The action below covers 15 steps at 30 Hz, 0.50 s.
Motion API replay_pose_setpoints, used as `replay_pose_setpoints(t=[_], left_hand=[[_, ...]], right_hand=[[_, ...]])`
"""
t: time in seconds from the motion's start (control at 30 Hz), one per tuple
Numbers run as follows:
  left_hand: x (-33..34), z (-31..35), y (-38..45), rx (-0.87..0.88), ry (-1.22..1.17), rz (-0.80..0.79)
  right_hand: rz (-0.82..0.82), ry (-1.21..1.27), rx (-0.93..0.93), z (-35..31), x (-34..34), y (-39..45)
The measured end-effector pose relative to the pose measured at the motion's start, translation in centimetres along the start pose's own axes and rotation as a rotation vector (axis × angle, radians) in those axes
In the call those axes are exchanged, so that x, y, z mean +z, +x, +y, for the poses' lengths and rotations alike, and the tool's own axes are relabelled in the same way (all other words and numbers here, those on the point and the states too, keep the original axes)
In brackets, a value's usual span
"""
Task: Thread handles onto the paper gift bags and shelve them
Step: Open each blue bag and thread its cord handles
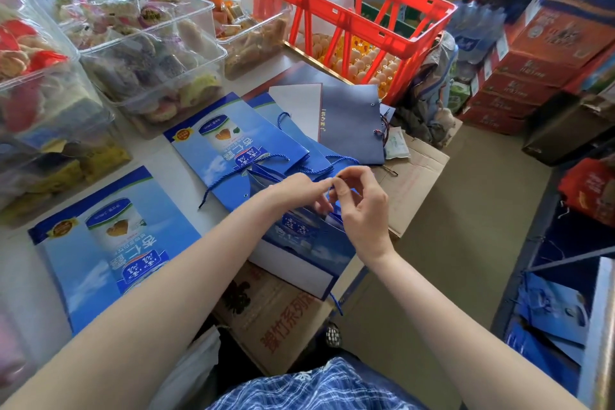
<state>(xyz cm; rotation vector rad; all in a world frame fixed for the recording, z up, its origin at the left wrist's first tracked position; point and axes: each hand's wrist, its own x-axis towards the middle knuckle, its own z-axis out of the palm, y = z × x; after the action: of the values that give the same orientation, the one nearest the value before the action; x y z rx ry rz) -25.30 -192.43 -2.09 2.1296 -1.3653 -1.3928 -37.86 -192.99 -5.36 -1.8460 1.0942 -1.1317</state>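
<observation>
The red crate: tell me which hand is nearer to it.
Right. The right hand, pinching the blue cord, sits below the red crate; the left hand is beside it, farther left and further from the crate.

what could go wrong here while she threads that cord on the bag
The bag overhangs the cardboard box, so a tug could slide it off. The cord end dangles loose below and may pull back out. Both hands, left hand and right hand, crowd the hole, hiding it.
</observation>
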Motion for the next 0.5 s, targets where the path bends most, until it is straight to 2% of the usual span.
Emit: replay_pose_setpoints(t=[0.13, 0.33, 0.4, 0.5], left_hand=[[-0.8, 0.0, 0.6, -0.086, -0.032, -0.104], [-1.2, -1.6, 0.9, -0.152, -0.310, -0.276], [-1.2, -2.1, 0.8, -0.086, -0.375, -0.246], [-0.5, -2.8, 0.1, 0.091, -0.375, -0.108]], right_hand=[[-0.076, 0.025, 0.002, -0.5, -0.2, -0.3], [-0.170, -0.010, -0.041, 0.4, -0.9, -0.7], [-0.167, 0.014, 0.063, 0.8, -1.2, -0.8], [-0.136, 0.015, 0.247, 1.2, -1.6, -0.3]])
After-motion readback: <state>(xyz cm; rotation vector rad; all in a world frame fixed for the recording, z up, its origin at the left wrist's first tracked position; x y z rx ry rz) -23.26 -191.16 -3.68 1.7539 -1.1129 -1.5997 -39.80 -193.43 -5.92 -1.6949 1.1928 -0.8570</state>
